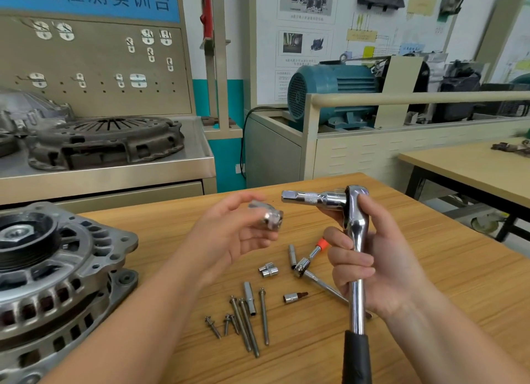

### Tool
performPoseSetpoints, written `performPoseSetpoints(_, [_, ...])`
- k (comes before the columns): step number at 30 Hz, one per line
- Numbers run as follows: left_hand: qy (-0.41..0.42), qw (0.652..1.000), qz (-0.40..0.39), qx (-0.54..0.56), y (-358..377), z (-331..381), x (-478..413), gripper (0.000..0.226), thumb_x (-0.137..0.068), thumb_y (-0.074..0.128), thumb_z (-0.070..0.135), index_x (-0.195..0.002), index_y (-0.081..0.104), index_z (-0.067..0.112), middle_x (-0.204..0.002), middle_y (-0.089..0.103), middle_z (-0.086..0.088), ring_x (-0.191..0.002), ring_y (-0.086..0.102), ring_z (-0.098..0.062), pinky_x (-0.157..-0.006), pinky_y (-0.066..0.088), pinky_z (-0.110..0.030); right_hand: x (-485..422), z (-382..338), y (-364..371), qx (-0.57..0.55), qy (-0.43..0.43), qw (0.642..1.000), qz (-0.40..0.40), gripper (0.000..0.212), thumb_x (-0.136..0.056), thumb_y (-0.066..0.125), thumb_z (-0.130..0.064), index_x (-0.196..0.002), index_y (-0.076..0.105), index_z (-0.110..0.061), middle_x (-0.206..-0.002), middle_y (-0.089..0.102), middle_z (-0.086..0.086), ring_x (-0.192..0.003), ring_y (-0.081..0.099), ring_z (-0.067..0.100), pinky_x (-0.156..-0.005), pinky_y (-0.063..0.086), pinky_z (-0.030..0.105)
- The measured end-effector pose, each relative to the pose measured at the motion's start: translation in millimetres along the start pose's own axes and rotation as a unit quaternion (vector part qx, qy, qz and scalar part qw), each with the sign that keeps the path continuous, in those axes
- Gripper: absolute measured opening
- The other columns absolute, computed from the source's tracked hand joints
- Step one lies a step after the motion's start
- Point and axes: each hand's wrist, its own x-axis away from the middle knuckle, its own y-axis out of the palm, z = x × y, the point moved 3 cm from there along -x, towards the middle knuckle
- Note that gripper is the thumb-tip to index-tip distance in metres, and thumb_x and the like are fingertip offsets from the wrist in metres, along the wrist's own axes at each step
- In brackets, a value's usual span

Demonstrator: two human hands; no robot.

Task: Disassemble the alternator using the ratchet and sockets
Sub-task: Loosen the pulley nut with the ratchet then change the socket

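Note:
My right hand grips the chrome ratchet by its shaft, head up, above the wooden table. A short extension bar sticks out leftward from the ratchet head, its square end bare. My left hand holds a large chrome socket in its fingertips, blurred, just left of and below the extension's end and apart from it. The alternator lies at the table's left edge, pulley side up with its nut showing.
On the table below my hands lie several long bolts, short screws, small sockets, a bit socket, an extension and a smaller ratchet with an orange collar. A clutch cover sits on the bench behind.

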Motion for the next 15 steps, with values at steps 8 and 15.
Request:
performPoseSetpoints(8, [-0.002,0.992,0.061,0.112,10,-3,4,0.021,-0.098,0.048,0.018,-0.092,0.058,0.001,-0.064,0.069,-0.01,-0.044,0.062,-0.013,-0.037,0.046,-0.019,0,14,4,0.043,0.008,0.998,0.035,0.057,-0.026,0.1,-0.019,-0.071,0.065,-0.008,-0.05,0.04,0.0,-0.033,0.041,0.007,-0.024,0.031,0.015])
performPoseSetpoints(15, [0.111,0.982,0.146,-0.044,19,6,13,0.035,-0.101,0.038,0.02,-0.069,0.053,0.019,-0.055,0.057,-0.007,-0.03,0.039,-0.013,-0.032,0.027,-0.018,2,29,13,0.053,0.027,0.996,0.064,0.049,-0.045,0.096,-0.025,-0.07,0.057,-0.009,-0.046,0.036,0.0,-0.026,0.03,0.004,-0.024,0.02,0.009])
